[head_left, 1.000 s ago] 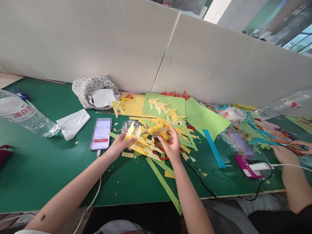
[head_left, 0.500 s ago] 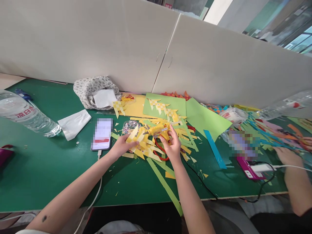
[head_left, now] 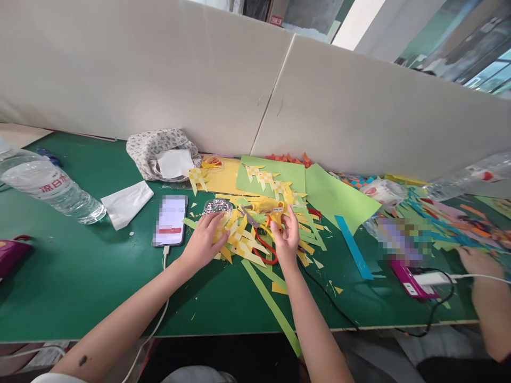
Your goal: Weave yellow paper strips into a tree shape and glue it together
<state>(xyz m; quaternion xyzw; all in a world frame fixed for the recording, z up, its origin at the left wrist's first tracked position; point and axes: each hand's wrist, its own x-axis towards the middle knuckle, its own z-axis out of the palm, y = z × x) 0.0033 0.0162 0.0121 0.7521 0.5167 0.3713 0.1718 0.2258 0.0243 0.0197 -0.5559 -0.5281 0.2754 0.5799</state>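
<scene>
My left hand (head_left: pixel 204 240) is over the left side of a heap of yellow paper strips, thumb and fingers closed on a yellow-and-white woven paper piece (head_left: pixel 222 227) that they partly cover. My right hand (head_left: pixel 286 235) grips the handle of a yellow hot glue gun (head_left: pixel 264 205), whose nozzle points left above the heap. Beneath and between the hands lie red-handled scissors (head_left: pixel 270 258) and another woven paper fish (head_left: pixel 241 243) with a small dark eye. A clear case of small eye beads (head_left: pixel 217 206) sits just beyond my left fingers.
Left stand a phone (head_left: pixel 170 221) on a cable, a tissue (head_left: pixel 128 205) and a water bottle (head_left: pixel 56 186). Finished paper fish (head_left: pixel 263 178) lie on green card (head_left: pixel 293 173) at the back. The gun's black cord (head_left: pixel 331 300) trails right, towards a co-worker's hand (head_left: pixel 475 260) and a purple power strip (head_left: pixel 411 282).
The glue gun's nozzle has drawn back from the woven piece. My left hand has turned, its fingers now reaching further forward over the paper. The view has shifted slightly.
</scene>
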